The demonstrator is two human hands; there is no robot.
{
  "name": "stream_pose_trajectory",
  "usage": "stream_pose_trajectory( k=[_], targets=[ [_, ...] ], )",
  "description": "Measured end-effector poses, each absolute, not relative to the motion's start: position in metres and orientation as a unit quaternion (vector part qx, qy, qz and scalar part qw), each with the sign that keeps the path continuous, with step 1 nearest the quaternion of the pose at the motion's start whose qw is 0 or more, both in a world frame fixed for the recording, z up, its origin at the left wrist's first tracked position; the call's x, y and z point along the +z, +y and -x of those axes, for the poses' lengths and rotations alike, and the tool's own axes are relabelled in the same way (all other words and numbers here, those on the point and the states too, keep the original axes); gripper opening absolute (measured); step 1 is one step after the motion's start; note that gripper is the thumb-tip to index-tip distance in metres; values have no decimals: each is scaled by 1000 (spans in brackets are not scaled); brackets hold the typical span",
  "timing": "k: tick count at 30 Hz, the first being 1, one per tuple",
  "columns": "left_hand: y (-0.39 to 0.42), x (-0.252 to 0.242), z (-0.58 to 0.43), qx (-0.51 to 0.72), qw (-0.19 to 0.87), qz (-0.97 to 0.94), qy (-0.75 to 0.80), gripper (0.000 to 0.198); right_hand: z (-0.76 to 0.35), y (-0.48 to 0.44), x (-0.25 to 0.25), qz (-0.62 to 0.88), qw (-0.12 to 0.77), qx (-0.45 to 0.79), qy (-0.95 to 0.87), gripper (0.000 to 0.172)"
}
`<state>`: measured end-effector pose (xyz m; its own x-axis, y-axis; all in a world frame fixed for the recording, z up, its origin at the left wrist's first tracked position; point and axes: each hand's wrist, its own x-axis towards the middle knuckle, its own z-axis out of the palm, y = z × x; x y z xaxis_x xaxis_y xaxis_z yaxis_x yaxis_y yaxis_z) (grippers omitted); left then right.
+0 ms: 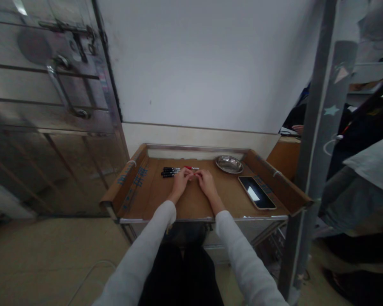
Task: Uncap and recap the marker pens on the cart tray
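My left hand [182, 177] and my right hand [205, 180] meet low over the middle of the cardboard-lined tabletop [159, 199]. The fingers of both are bent together in a pinch. A speck of red shows by the right fingertips, too small to name, and whatever the left fingers hold is hidden. Just behind the fingertips lies a red and white marker [194, 168], partly covered by my left hand. Several black markers [169, 171] lie side by side, left of my left hand, which covers their right ends.
A shiny round metal dish [229, 164] sits at the back right. In front of it lies a phone [257, 193]. Cardboard flaps [123, 180] line the table's sides. A grey post [312, 140] rises at the right, with people beyond it. On the left is a metal door [25, 106].
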<state>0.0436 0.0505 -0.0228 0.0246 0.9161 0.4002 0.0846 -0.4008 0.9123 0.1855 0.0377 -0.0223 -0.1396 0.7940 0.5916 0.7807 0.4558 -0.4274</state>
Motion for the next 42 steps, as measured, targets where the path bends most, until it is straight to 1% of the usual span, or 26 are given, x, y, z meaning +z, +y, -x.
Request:
stream_pose_trajectory(
  k=[6,11,18,25,29,32,35,39,42],
  targets=[
    [51,-23,-44,588,389,-575,415,11,-183,37,-22,503,436,22,-746,18],
    [50,-23,-44,593,381,-575,415,13,-183,35,-19,486,425,27,-763,17],
    [48,-22,-41,580,329,-608,431,10,-181,31,-13,474,386,47,-790,18],
    [51,-24,-46,575,364,-622,387,11,-180,30,-14,505,421,53,-751,19],
    [48,-20,-46,571,302,-652,397,7,-178,31,-15,475,417,67,-772,19],
    [46,-18,-46,564,262,-672,402,8,-178,33,-16,469,417,83,-774,19],
    [47,-19,-47,561,278,-669,400,8,-179,35,-17,470,419,92,-772,19],
    [47,-20,-49,567,342,-644,383,6,-180,36,-19,477,426,95,-763,20],
    [44,-17,-50,578,338,-645,369,8,-181,36,-20,481,441,91,-753,19]
  ],
)
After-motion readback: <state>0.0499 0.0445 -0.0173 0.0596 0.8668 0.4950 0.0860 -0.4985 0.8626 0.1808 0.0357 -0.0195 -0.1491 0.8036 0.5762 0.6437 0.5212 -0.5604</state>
